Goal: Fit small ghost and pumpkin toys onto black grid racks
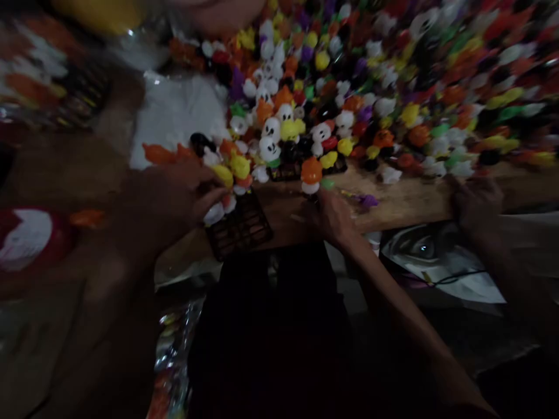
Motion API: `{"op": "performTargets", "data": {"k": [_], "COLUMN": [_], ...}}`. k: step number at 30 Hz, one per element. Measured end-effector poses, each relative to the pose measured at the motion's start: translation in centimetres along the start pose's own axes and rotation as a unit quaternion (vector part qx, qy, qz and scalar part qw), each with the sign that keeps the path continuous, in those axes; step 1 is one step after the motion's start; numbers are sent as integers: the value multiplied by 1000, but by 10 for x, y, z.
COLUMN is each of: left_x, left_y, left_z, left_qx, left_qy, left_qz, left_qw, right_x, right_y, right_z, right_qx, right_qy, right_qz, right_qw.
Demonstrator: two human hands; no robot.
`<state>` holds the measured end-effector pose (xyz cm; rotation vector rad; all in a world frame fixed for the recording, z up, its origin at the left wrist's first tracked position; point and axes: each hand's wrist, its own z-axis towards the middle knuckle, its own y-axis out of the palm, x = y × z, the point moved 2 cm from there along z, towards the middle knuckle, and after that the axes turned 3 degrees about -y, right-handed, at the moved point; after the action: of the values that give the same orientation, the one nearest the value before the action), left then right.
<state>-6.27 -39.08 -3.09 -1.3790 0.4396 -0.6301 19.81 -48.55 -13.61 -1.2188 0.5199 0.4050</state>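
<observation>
My left hand [179, 189] bends over a black grid tray [240, 230], its fingers closed among small plastic toys. A yellow toy [223, 174] and a white one [213, 214] lie against its fingertips; what it pinches is blurred. My right hand [335, 212] is closed at the table edge, its fingertips at the base of an upright toy figure with an orange top and white lower part [311, 174]. Just beyond lie white ghost-like toys [271, 149] with black faces, partly over another dark grid. A purple toy [367, 201] sits right of my right hand.
A large heap of mixed small toys [384, 105] covers the back of the wooden table [406, 198]. Another person's hand [478, 201] rests at the edge on the right. A white plastic bag [179, 110] lies at the left, above a red round object [35, 238].
</observation>
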Motion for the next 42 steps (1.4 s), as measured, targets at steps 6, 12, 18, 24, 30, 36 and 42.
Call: {"op": "performTargets", "data": {"k": [6, 12, 18, 24, 30, 36, 42], "left_x": [0, -5, -8, -13, -7, -5, -5], "left_y": [-10, -8, -10, -7, -8, -10, -11], "left_z": [2, -1, -1, -3, -7, -1, -1], "left_qx": [-22, 24, 79, 60, 42, -17, -14], "left_qy": [-36, -12, 71, 53, 35, -35, -35], "left_qz": [-7, -63, -59, -51, -75, -74, -85], "left_qw": [999, 998, 993, 995, 996, 996, 996], "right_x": [-48, -59, -74, -73, -72, -73, -74], "right_y": [27, 57, 83, 84, 86, 88, 88], "right_z": [-27, 1, 18, 20, 18, 18, 20], "right_qx": [-38, 9, -21, -16, -8, 1, -15], "right_qy": [-62, -104, -71, -70, -111, -150, -160], "right_qz": [170, 233, 251, 187, 146, 122, 118], "right_qw": [983, 967, 965, 980, 983, 981, 980]}}
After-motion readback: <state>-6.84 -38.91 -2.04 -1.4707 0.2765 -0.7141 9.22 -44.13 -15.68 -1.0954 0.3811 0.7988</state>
